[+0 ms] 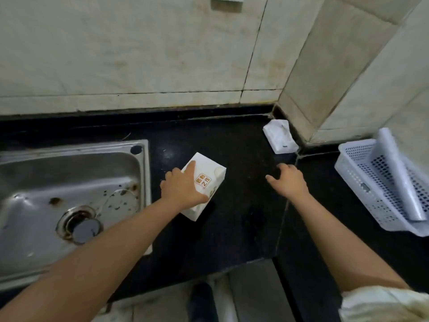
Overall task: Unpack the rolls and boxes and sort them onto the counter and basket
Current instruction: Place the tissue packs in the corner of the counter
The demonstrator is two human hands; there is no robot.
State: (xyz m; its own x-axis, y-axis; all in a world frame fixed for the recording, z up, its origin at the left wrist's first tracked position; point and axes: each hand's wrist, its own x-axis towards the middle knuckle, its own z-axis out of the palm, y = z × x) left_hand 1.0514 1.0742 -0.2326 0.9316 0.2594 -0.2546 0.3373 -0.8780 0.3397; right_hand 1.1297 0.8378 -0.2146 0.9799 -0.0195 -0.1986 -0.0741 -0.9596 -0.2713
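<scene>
The left hand point(183, 189) grasps a white box point(204, 184) with orange lettering, thumb along its top and palm clamped over its near side, as the box lies on the black worktop point(243, 205) just beside a steel sink point(69, 189). The right hand point(290, 182) hovers released above the worktop, fingers loosely spread and holding nothing, well apart from the box. Beyond it, a second white package point(279, 137) lies in the tiled corner against the wall. At far right a white perforated basket point(362, 182) sits on the worktop with a plastic-wrapped roll point(401, 177) lying lengthwise inside it, one end propped over the far rim.
</scene>
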